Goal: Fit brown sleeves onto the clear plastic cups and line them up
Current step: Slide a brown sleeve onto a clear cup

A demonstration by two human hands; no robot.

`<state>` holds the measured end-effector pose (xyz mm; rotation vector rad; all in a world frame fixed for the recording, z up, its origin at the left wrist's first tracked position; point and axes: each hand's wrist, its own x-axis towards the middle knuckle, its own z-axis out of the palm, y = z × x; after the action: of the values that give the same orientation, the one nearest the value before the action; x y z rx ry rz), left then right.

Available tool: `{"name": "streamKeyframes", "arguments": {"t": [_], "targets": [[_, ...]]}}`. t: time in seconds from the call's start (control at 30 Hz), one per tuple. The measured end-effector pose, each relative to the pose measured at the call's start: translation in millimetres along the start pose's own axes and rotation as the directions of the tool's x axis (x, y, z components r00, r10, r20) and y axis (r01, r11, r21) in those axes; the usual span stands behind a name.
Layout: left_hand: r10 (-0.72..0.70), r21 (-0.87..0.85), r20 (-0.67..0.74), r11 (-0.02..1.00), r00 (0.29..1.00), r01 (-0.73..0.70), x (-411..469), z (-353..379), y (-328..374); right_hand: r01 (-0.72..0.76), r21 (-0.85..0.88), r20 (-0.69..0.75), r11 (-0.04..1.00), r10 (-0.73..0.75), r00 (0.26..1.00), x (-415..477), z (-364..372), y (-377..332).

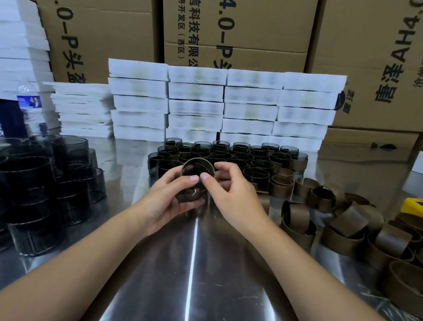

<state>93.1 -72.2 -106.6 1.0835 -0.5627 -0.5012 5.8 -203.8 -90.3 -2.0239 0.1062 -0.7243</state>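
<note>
Steel tabletop (190, 273) runs away from the camera, with cardboard boxes (243, 22) and stacked white packs (250, 112) walling it off at 12 o'clock.

At the centre, both hands hold one cup (197, 173), its open mouth tilted toward the camera and a brown sleeve (211, 169) around its rim end. The left hand (168, 197) curls under the cup with its thumb on the rim. The right hand (231, 190) pinches the rim from the 3 o'clock side.

Sleeved cups (231, 154) stand in rows just beyond the hands at 12 o'clock. Bare cups (37, 183) are piled at 9 o'clock, and loose sleeves (353, 224) lie heaped at 3 o'clock.
</note>
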Motion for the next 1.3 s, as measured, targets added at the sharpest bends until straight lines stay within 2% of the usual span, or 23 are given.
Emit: {"name": "streamKeyframes", "arguments": {"t": [0.2, 0.5, 0.8, 1.13, 1.3], "targets": [[0.032, 0.011, -0.008, 0.999, 0.999, -0.032, 2.2, -4.8, 0.0, -0.055, 0.198, 0.088, 0.979, 0.038, 0.995, 0.0, 0.2, -3.4], [0.070, 0.092, 0.022, 0.993, 0.997, -0.072, 0.4, -4.3, 1.1, -0.027, 0.236, 0.072, 0.971, 0.010, 0.997, 0.4, -4.9, -6.9], [0.049, 0.145, 0.050, 0.988, 0.998, -0.056, -4.1, -1.3, 6.5, -0.014, 0.253, 0.046, 0.967, 0.003, 0.999, 1.9, -6.0, -7.1], [0.083, 0.135, 0.062, 0.987, 0.995, -0.090, -3.1, -4.4, 9.8, -0.036, 0.318, 0.092, 0.947, 0.007, 0.996, 0.8, -9.0, -8.6], [0.009, 0.029, 0.148, 0.999, 0.989, -0.013, -5.0, -2.4, 11.8, -0.053, 0.348, 0.059, 0.936, 0.035, 0.998, 1.0, -11.1, -9.8]]}}
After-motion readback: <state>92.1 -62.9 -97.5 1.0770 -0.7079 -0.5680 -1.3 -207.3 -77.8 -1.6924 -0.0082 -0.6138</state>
